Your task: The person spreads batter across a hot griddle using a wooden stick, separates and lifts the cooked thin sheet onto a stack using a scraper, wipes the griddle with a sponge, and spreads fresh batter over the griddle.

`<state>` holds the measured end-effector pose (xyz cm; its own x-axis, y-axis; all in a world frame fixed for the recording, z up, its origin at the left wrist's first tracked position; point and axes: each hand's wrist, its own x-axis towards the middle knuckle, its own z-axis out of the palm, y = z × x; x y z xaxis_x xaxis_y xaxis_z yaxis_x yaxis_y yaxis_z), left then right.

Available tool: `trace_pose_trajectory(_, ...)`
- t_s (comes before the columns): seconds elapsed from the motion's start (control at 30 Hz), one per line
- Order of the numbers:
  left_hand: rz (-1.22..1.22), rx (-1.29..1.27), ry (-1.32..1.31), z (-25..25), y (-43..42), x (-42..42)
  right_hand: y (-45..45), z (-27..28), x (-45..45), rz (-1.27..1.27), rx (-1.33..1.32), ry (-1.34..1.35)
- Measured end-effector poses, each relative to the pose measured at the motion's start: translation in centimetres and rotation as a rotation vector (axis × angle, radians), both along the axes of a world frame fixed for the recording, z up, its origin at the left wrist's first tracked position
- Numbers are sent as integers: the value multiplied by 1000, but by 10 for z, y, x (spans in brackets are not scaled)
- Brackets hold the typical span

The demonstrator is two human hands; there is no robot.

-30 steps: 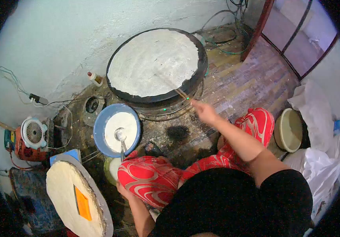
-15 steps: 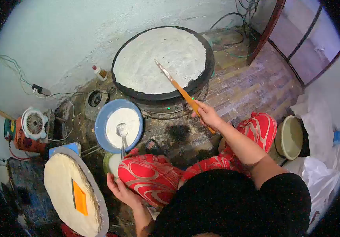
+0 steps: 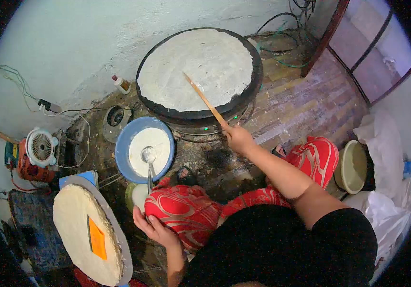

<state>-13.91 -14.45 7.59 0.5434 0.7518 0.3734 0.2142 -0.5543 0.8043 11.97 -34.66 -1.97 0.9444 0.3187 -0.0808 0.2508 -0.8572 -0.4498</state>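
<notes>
My right hand (image 3: 240,139) is closed round the handle of a long, thin wooden spatula (image 3: 206,102). Its tip lies over the middle of a thin, pale flatbread (image 3: 200,57), which covers most of a big round black griddle (image 3: 186,114). Against my left knee rests my left hand (image 3: 160,233), with nothing in it and its fingers apart. Beside that knee stands a blue basin (image 3: 121,150) of white batter (image 3: 141,143), with a metal ladle (image 3: 149,162) in it. A stack of flatbreads (image 3: 74,229) lies on a grey board to my left, an orange-and-black flat piece (image 3: 97,239) on top.
A small bottle (image 3: 121,85) stands by the wall, left of the griddle. Further left are a white fan (image 3: 41,147) and cables. At right sit a pale green basin (image 3: 351,167) and white plastic sheeting (image 3: 384,215). A glazed door (image 3: 358,57) stands behind.
My right hand has shifted left and slightly up with the spatula, its tip sliding a little left over the flatbread. My left hand has moved slightly right along the knee.
</notes>
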Motion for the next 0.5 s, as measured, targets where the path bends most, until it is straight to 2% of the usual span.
trace_pose_trajectory(0.07,-29,38,-32,-2,0,-1,-13,-4,1,135,209,-14)
trace_pose_trajectory(0.1,-26,36,-30,-1,-1,-2,-24,-4,5,138,207,-11)
trace_pose_trajectory(0.17,-18,12,-32,0,-2,-1,-39,7,19,-178,756,438)
trace_pose_trajectory(0.2,-15,10,-34,0,-1,0,-40,13,23,-175,753,437)
trace_pose_trajectory(0.27,-9,17,-12,-1,-1,-1,-38,30,27,-413,824,390)
trace_pose_trajectory(0.3,-8,17,-14,0,0,-1,-40,17,39,-353,894,418)
trace_pose_trajectory(0.47,-5,82,24,2,0,3,-18,48,74,-312,1009,615)
trace_pose_trajectory(0.5,-4,83,18,0,1,3,-12,56,81,-283,1099,650)
